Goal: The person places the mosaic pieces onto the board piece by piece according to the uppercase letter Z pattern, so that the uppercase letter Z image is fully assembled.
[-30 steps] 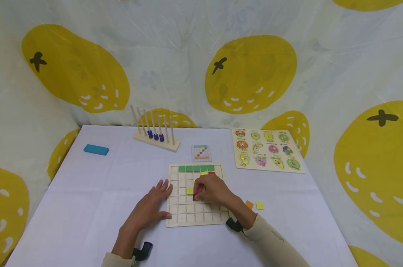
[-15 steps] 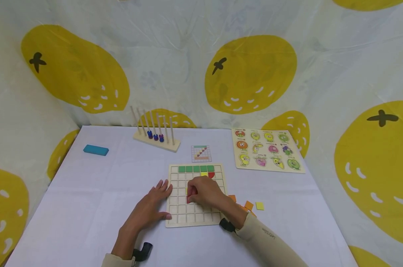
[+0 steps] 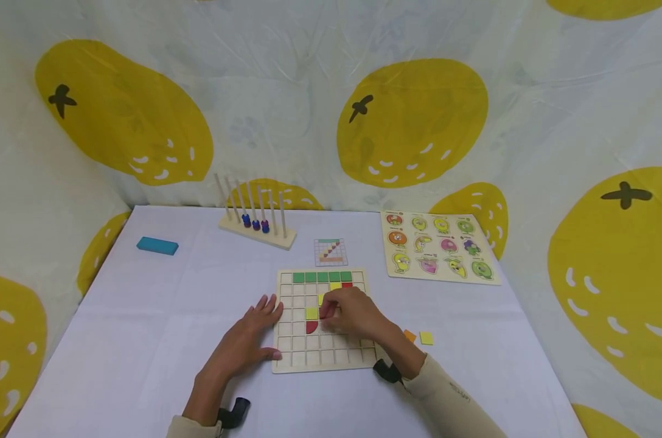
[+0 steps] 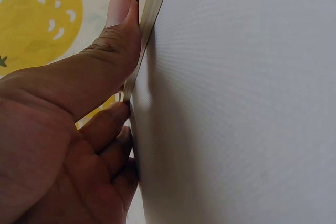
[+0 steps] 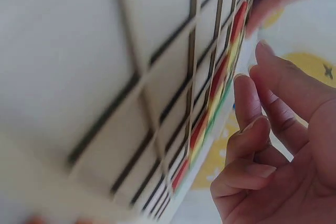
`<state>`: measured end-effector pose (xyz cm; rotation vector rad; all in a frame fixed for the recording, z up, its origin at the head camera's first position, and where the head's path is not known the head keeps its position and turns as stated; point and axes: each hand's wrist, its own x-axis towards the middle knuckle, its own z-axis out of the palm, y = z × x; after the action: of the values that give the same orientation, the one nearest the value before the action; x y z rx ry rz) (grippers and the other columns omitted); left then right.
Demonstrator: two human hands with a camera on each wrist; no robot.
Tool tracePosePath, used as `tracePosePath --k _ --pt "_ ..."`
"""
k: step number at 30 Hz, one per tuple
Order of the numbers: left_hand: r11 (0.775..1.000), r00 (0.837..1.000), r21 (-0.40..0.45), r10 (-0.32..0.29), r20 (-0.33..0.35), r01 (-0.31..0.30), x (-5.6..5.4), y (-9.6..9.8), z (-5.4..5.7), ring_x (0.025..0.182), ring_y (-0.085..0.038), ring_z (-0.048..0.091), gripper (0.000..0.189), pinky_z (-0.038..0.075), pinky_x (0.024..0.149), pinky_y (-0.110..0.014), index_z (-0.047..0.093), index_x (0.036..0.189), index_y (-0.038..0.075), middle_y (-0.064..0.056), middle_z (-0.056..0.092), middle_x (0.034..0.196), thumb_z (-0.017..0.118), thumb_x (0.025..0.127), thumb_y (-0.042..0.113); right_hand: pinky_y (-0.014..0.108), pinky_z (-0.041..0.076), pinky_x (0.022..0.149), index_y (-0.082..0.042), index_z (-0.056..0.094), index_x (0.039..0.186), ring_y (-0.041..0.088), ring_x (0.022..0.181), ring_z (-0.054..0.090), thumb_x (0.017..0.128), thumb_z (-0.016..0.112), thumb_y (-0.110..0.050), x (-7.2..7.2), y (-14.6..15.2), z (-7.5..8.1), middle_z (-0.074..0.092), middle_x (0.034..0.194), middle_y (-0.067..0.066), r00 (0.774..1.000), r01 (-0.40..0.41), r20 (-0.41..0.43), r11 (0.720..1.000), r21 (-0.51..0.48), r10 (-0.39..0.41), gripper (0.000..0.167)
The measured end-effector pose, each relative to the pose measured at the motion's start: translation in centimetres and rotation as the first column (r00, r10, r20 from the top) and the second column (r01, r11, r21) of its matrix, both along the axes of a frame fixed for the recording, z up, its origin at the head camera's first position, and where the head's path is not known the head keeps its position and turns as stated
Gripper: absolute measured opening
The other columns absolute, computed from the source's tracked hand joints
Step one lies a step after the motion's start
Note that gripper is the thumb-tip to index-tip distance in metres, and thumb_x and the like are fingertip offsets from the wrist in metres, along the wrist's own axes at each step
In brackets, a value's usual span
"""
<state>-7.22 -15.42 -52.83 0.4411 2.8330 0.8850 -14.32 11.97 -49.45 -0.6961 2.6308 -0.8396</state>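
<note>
A wooden grid board lies on the white table. My left hand rests along its left side, fingers extended; in the left wrist view the thumb touches the board's edge. A red quarter-round tile sits in a cell just below a yellow tile. To its right my right hand hovers over the board, covering some cells. From the right wrist, its thumb and fingers are loosely bent with nothing visible between them, beside a diagonal of red tiles. Green tiles form a row near the top.
A pattern card lies behind the board. Farther back stand a peg stand with beads and a fruit puzzle. A blue block is at left. An orange tile and yellow tile lie right.
My right hand carried the red quarter-round tile left and down, let go of it in a cell, and moved back up to the right. The left hand stayed still.
</note>
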Motion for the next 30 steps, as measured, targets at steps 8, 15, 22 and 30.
tracePosePath --k 8,15,22,30 --pt "1.0 1.0 -0.001 0.0 -0.006 0.0 0.1 0.1 0.3 0.162 -0.035 0.03 0.106 0.029 0.131 -0.055 0.048 0.159 0.007 -0.013 0.039 0.169 0.1 0.068 0.025 0.024 0.05 0.068 -0.026 0.074 0.091 0.013 0.079 0.058 0.09 0.087 -0.02 0.0 4.9 1.1 0.065 0.083 -0.011 0.987 0.154 0.045 0.988 -0.002 -0.154 0.014" --pt "1.0 1.0 -0.006 -0.006 0.001 0.006 0.0 0.0 0.1 0.163 -0.034 0.028 0.106 0.028 0.132 -0.054 0.046 0.16 0.008 -0.012 0.037 0.17 0.099 0.069 0.026 0.022 0.047 0.062 -0.019 0.076 0.096 0.016 0.075 0.055 0.092 0.083 -0.014 0.5 10.0 1.7 0.067 0.083 -0.007 0.973 0.227 0.054 0.974 -0.013 -0.226 0.009" --pt "1.0 1.0 -0.011 -0.008 0.013 0.008 -0.2 0.0 -0.1 0.164 -0.032 0.025 0.106 0.026 0.132 -0.053 0.045 0.161 0.009 -0.011 0.035 0.171 0.098 0.071 0.027 0.022 0.046 0.065 -0.017 0.076 0.099 0.018 0.079 0.054 0.089 0.087 -0.019 1.8 14.7 1.8 0.069 0.086 -0.004 0.948 0.312 0.059 0.949 0.042 -0.314 0.014" --pt "1.0 1.0 -0.001 -0.003 0.02 0.003 0.0 0.0 0.1 0.164 -0.033 0.026 0.105 0.027 0.132 -0.054 0.046 0.16 0.008 -0.012 0.037 0.171 0.098 0.071 0.024 0.022 0.045 0.07 -0.016 0.077 0.104 0.017 0.084 0.054 0.08 0.094 -0.021 3.2 18.2 1.0 0.071 0.091 -0.003 0.94 0.323 0.075 0.938 0.125 -0.334 0.029"
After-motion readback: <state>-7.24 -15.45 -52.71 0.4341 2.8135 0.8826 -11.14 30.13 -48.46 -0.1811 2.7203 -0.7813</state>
